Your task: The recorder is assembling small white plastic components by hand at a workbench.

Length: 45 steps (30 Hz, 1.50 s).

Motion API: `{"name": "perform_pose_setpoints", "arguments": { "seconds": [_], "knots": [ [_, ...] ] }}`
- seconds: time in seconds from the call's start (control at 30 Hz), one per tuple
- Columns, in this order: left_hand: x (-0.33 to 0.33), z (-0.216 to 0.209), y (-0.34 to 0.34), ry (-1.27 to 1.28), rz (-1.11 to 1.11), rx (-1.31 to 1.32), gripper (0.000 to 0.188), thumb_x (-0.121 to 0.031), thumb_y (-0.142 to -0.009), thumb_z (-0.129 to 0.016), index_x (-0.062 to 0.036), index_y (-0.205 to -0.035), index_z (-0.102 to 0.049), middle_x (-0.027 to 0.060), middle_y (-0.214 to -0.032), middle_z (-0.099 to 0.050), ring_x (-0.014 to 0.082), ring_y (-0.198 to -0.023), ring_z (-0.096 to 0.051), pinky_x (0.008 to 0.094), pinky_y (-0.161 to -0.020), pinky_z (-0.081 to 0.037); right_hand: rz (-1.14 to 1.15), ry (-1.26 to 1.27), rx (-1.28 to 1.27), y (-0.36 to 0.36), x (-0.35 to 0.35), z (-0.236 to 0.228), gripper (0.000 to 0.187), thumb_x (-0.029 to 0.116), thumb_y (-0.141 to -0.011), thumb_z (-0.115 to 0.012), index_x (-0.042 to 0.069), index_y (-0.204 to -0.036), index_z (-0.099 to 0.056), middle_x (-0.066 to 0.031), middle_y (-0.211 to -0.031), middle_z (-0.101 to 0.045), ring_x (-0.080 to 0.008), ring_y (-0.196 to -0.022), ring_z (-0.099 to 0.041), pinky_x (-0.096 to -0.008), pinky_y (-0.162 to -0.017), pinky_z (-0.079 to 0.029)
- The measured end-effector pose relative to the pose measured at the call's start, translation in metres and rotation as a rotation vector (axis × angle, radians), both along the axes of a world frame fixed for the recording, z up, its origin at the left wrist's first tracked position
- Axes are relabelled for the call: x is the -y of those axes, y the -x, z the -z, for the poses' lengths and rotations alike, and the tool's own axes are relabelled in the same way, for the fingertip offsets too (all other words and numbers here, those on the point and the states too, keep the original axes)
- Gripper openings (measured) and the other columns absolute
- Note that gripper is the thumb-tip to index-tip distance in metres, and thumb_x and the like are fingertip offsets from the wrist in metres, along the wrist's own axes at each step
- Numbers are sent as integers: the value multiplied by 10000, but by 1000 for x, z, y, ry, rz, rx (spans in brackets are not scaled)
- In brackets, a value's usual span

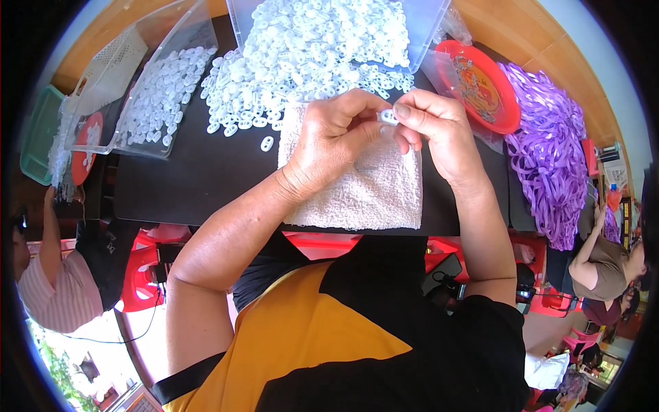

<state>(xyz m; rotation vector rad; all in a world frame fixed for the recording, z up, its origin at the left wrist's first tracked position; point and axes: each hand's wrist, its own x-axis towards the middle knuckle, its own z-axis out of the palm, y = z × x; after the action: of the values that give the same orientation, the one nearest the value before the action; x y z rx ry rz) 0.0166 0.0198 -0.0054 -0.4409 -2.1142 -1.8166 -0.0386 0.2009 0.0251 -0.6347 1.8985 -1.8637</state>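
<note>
Above a folded cream towel (371, 196), my two hands meet at a small white plastic piece with two holes (388, 117). My right hand (443, 134) pinches it between thumb and forefinger. From the other side, the thumb and fingertips of my left hand (336, 134) close on it too; its fingers partly hide one another. Just beyond my hands spreads a heap of similar white two-holed pieces (240, 96). One loose piece (267, 143) lies apart on the dark table, left of the towel.
A clear bin (237, 20) spills the heap at the back. At left stands another clear bin (103, 147) with white pieces. A red dish (508, 110) of small metallic bits and a purple ribbon pile (549, 151) lie right. People sit at both sides.
</note>
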Motion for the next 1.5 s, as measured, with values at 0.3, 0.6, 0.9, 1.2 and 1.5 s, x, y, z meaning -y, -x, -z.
{"name": "perform_pose_setpoints", "arguments": {
  "seconds": [0.3, 0.6, 0.9, 1.2, 1.5],
  "knots": [
    [0, 1, 1, 55, -35, -28, 173, -16, -851, -685, -22, -1020, -647, 70, -806, -645, 121, -726, -617, 267, -695, -522, -13, -5, -19, -1, 1, 0, 209, 204, -921, -625, 16, -830, -634, 15, -614, -516, -54, -543, -448, -218, -539, -405],
    [1, -6, -2, 108, -10, -4, 221, -41, -825, -722, 1, -1025, -637, 83, -838, -639, 110, -717, -625, 247, -655, -512, -7, 3, 4, -2, 1, 2, 201, 192, -921, -626, 13, -832, -644, 15, -614, -519, -57, -536, -463, -208, -528, -389],
    [2, 0, 1, 125, -30, -107, 200, -51, -799, -749, 12, -938, -620, 96, -804, -634, 139, -670, -630, 272, -610, -519, 1, 67, 116, -6, 8, 6, 209, 164, -926, -619, -4, -804, -646, -2, -630, -533, -68, -515, -474, -216, -499, -398],
    [7, 5, 3, 144, -32, -39, 184, -75, -812, -764, -15, -932, -637, 33, -785, -670, 69, -733, -626, 231, -677, -515, -23, 156, 264, -5, 13, 16, 212, 136, -924, -616, -16, -777, -615, 1, -588, -458, -106, -497, -464, -245, -479, -399],
    [2, -1, 4, 54, 25, -10, 186, -72, -812, -754, 24, -891, -616, 102, -757, -683, 126, -713, -677, 258, -641, -542, 7, 63, 165, -1, 7, 10, 235, 181, -911, -628, -20, -791, -628, -7, -585, -480, -120, -491, -511, -236, -486, -374]
  ]
}}
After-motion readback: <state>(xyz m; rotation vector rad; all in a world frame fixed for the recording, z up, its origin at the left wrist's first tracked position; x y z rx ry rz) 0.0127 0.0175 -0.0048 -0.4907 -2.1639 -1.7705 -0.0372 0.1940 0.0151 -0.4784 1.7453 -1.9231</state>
